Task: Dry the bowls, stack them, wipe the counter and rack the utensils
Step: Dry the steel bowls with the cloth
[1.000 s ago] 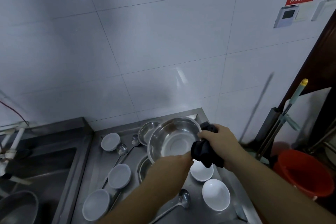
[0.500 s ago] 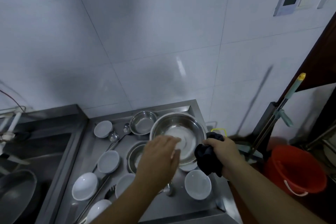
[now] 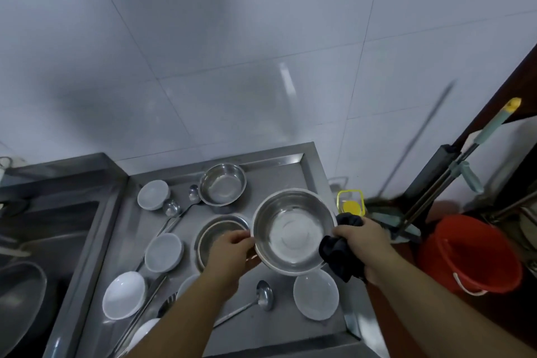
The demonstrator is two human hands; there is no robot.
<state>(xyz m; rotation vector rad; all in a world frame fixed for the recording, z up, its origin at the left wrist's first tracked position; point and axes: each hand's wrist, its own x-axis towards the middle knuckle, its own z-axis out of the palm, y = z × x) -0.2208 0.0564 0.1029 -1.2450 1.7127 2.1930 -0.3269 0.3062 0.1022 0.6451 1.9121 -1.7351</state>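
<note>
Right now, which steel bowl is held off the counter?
The largest steel bowl, gripped between left hand and right hand; the other two sit on the counter.

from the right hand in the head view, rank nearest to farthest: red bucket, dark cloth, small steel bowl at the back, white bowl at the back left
From the right hand:
1. Dark cloth, gripped in that hand.
2. Red bucket, off the counter to its right.
3. Small steel bowl, at the back of the counter.
4. White bowl, back left, near the sink side.

Bowls on the tabletop (image 3: 279,325)
Sink (image 3: 43,241) left, bucket (image 3: 470,256) right; ladle (image 3: 261,298) lies before the big bowl (image 3: 293,232).
</note>
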